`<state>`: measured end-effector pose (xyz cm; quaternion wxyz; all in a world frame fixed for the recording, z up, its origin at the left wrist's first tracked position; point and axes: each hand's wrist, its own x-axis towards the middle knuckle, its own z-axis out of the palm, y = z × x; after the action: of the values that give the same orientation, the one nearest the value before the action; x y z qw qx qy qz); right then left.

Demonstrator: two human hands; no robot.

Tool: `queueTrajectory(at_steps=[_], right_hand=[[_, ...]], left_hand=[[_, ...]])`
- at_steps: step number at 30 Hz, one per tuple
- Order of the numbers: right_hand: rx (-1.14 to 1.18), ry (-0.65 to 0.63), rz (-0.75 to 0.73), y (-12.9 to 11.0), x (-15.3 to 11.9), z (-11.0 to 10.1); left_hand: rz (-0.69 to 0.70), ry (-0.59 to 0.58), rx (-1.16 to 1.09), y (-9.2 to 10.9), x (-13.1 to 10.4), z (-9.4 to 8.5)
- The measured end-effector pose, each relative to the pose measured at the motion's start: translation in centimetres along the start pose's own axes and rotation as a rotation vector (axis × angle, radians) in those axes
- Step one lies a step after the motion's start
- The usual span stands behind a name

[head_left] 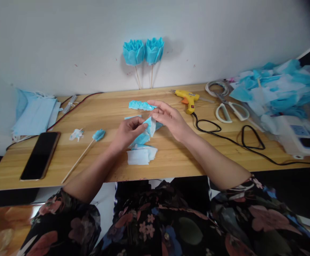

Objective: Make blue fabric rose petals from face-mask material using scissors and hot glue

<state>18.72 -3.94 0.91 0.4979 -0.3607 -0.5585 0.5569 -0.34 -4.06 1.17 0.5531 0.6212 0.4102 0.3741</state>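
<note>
Both hands meet over the middle of the table around a folded blue-and-white piece of mask fabric. My left hand pinches its left side between thumb and fingers. At its upper edge, the thumb and fingers of my right hand close on it. Just beyond lies a row of folded blue petals, close to my right fingertips. Below the hands are flat cut fabric pieces, white and blue, partly overlapping. More blue pieces under the hands are partly hidden.
Left: a mask stack, a phone, and a stick with a blue bud. Right: a yellow glue gun with a looping black cord, scissors, tape roll, and fabric heap. Two blue flowers lean against the wall.
</note>
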Motion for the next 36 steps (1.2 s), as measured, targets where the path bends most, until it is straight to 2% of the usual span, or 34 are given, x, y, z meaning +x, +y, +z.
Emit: queueTrajectory(at_steps=[11, 19, 31, 36], right_hand=[[-0.048, -0.020, -0.021, 0.4, 0.1, 0.1], [0.111, 0.062, 0.079, -0.2, 0.2, -0.4], [0.025, -0.054, 0.087, -0.3, -0.1, 0.5], [-0.049, -0.028, 0.063, -0.1, -0.2, 0.7]], left_hand=[[0.012, -0.028, 0.030, -0.2, -0.1, 0.1], [-0.010, 0.010, -0.049, -0.2, 0.1, 0.0], [-0.013, -0.006, -0.062, -0.2, 0.1, -0.1], [-0.022, -0.018, -0.045, 0.0, 0.1, 0.0]])
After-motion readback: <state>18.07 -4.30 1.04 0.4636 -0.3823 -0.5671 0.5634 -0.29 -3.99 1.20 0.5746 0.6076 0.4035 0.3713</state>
